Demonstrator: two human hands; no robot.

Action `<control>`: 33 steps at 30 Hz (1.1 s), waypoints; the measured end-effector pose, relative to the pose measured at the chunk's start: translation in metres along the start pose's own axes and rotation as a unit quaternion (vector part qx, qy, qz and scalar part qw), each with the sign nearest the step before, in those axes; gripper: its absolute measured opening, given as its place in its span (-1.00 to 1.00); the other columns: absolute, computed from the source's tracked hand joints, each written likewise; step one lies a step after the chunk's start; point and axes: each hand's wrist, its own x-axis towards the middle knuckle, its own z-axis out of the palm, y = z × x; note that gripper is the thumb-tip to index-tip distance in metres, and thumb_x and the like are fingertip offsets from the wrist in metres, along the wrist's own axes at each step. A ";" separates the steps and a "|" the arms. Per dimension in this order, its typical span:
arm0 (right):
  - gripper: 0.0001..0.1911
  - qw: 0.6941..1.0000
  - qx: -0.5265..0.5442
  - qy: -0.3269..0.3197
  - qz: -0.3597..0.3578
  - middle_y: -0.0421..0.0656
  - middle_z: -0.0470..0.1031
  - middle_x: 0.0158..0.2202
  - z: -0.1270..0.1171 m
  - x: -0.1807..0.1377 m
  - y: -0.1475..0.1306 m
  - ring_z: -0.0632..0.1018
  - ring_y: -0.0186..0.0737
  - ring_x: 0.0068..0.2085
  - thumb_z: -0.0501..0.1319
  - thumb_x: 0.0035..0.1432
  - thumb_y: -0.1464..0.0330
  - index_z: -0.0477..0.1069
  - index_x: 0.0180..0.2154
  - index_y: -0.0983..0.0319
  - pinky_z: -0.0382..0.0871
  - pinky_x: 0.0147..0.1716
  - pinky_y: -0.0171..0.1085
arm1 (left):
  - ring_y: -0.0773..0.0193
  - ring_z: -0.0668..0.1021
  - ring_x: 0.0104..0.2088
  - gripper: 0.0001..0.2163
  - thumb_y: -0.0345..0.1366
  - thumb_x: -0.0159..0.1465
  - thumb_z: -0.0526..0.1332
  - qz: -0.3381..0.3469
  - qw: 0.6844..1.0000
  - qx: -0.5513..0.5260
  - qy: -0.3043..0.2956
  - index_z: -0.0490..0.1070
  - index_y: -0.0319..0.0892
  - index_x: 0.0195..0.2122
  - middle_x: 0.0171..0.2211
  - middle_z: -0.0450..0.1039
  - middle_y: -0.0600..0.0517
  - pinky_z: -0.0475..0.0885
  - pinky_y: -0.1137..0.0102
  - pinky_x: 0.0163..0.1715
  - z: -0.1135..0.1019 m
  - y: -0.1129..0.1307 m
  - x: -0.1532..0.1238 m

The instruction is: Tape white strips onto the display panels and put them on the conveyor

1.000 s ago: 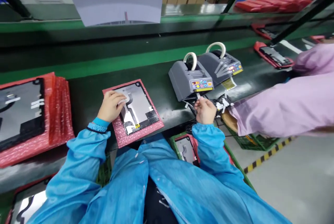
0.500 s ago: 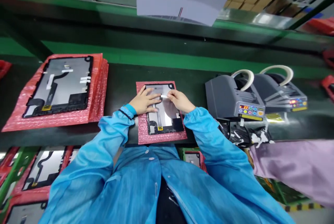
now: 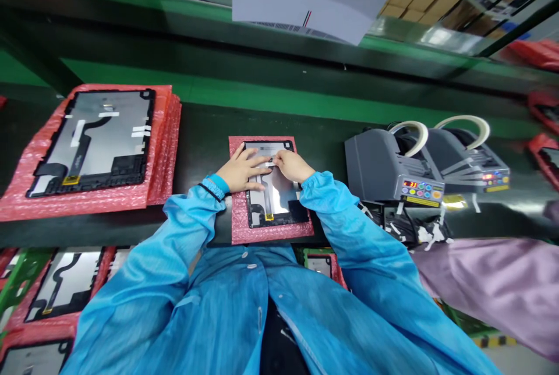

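Taping looks to be the step in hand: near the middle of the bench (image 3: 201,151), the silver-backed panel (image 3: 285,190) lies on pink bubble wrap (image 3: 239,218), our left hand (image 3: 242,173) spread loosely over its left side, gripping nothing. Our right hand (image 3: 294,166) has its fingers pinched at a white strip (image 3: 269,163), so the next move seems to call for smoothing it flat without shifting the panel.

The right hand (image 3: 294,166) has moved from the tape dispenser (image 3: 371,168) onto the panel (image 3: 282,187).
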 end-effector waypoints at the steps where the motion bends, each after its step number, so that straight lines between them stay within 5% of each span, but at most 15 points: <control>1: -0.74 1.000 -0.011 -0.004 0.004 0.05 0.55 -0.13 -0.001 -0.001 -0.003 0.54 -0.17 -0.09 0.02 0.32 0.43 0.46 -0.16 0.36 0.28 -0.15 -0.33 | -0.15 0.17 0.26 -0.43 0.20 0.21 0.11 0.000 1.000 0.000 0.001 0.34 0.09 0.18 0.25 0.27 0.01 -0.15 -0.21 0.26 0.000 0.000 0.000; 12: -0.73 0.998 -0.041 0.017 0.051 0.09 0.56 -0.19 -0.002 0.001 -0.012 0.54 0.00 -0.12 0.19 0.22 0.21 0.46 -0.23 0.29 0.32 -0.21 -0.20 | -0.15 0.20 0.25 -0.45 0.16 0.19 0.17 0.000 1.000 -0.016 0.013 0.37 0.05 0.16 0.22 0.30 -0.03 -0.16 -0.21 0.26 0.000 0.000 0.000; 16: -0.74 0.987 -0.016 0.117 0.110 0.02 0.54 -0.29 0.001 -0.008 0.003 0.52 -0.05 -0.23 0.28 0.12 0.15 0.41 -0.35 0.23 0.29 -0.30 -0.21 | -0.14 0.20 0.24 -0.47 0.15 0.20 0.18 -0.006 1.000 -0.023 0.012 0.37 0.08 0.15 0.23 0.29 -0.01 -0.17 -0.22 0.26 -0.001 0.000 0.000; 19: -0.72 0.962 0.099 0.229 0.108 -0.13 0.47 -0.46 0.016 -0.043 0.035 0.47 -0.20 -0.37 0.21 0.16 0.15 0.36 -0.45 0.21 0.25 -0.37 -0.28 | -0.15 0.19 0.25 -0.47 0.14 0.21 0.17 -0.008 1.000 -0.017 0.002 0.37 0.06 0.16 0.26 0.26 0.00 -0.17 -0.22 0.26 -0.003 0.000 0.001; 22: -0.57 0.880 0.310 0.346 0.098 -0.25 0.30 -0.62 0.041 -0.100 0.078 0.35 -0.32 -0.53 0.11 0.16 -0.01 0.34 -0.49 0.21 0.20 -0.49 -0.32 | -0.14 0.22 0.23 -0.43 0.14 0.23 0.14 -0.008 1.000 -0.014 0.014 0.30 0.02 0.21 0.25 0.27 -0.03 -0.15 -0.22 0.26 -0.002 -0.001 0.001; 27: -0.41 0.644 0.533 0.509 0.203 -0.35 0.19 -0.68 0.060 -0.168 0.135 0.20 -0.44 -0.67 0.20 -0.13 -0.20 0.30 -0.46 0.22 0.01 -0.69 -0.40 | -0.14 0.29 0.16 -0.43 0.17 0.28 0.00 0.007 0.998 -0.011 0.067 0.35 -0.07 0.18 0.16 0.38 -0.09 -0.06 -0.24 0.22 0.004 -0.011 0.005; 29: -0.41 0.598 0.570 0.521 0.215 -0.30 0.28 -0.62 0.053 -0.171 0.148 0.26 -0.44 -0.64 0.24 -0.16 -0.18 0.28 -0.45 0.22 0.04 -0.70 -0.42 | -0.13 0.31 0.14 -0.42 0.19 0.29 -0.05 0.015 0.997 -0.014 0.077 0.39 -0.06 0.13 0.14 0.41 -0.08 -0.02 -0.24 0.20 0.004 -0.014 0.007; 33: -0.48 0.569 0.586 0.551 0.171 -0.30 0.29 -0.59 0.039 -0.162 0.157 0.32 -0.46 -0.59 0.31 -0.17 -0.08 0.25 -0.48 0.22 0.12 -0.67 -0.44 | -0.13 0.32 0.12 -0.45 0.18 0.29 -0.07 0.004 0.997 -0.011 0.074 0.44 -0.05 0.06 0.11 0.44 -0.06 0.00 -0.25 0.18 -0.001 -0.013 0.008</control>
